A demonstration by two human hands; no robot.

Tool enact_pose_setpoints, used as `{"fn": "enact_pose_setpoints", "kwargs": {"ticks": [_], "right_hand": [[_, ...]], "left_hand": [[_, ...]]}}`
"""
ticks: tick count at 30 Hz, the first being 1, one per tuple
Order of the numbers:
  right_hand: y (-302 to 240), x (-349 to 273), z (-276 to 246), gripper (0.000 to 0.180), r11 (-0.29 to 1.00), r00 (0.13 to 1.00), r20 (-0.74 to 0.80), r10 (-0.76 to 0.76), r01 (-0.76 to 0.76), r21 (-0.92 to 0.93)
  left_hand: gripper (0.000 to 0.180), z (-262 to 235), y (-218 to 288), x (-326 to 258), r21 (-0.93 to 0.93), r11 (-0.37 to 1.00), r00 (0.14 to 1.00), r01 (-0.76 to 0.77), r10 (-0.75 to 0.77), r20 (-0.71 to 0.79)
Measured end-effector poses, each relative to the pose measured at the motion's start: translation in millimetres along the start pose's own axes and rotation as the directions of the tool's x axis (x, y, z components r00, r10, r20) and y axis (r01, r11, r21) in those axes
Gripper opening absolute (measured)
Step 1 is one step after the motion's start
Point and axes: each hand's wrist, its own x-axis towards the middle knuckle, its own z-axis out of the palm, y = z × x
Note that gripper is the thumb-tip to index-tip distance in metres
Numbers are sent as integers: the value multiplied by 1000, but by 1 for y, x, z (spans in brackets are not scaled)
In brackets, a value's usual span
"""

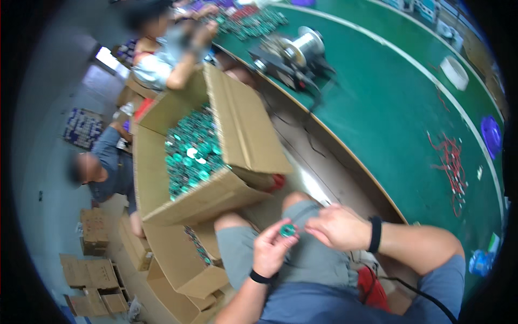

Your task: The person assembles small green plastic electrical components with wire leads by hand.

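Note:
Above my lap, my left hand pinches a small round green part with a dark centre between thumb and fingers. My right hand is closed just to its right, apart from the part. Its fingertips are pressed together, and whatever they hold is too small or blurred to make out. Ahead and to the left stands an open cardboard box with a heap of similar green parts inside.
A green worktable runs along the right, carrying a machine with a metal spool, red wires and a white ring. Another carton stands low at left. Two people work nearby. A black cable crosses beside my right arm.

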Motion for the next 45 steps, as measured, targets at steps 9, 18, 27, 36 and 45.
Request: {"fn": "enact_pose_setpoints", "kwargs": {"ticks": [9,18,27,36,45], "right_hand": [[-72,-20,-33,19,995,992,122,20,-7,-101],[-93,-12,-31,15,1000,994,108,-9,11,-19],[-111,-15,-31,16,999,992,127,-27,33,-39],[-121,-13,-34,11,993,997,67,-46,53,-106],[-137,-4,-39,8,979,992,123,-19,44,-201]], "left_hand": [[40,7,33,-59,2,996,996,84,-84,23],[45,-12,50,-72,2,997,992,79,-79,97],[42,-14,47,-83,-79,994,990,79,-69,121],[39,-19,43,-88,40,996,988,77,-82,131],[35,-20,50,-96,173,985,992,-19,-3,125]]}}
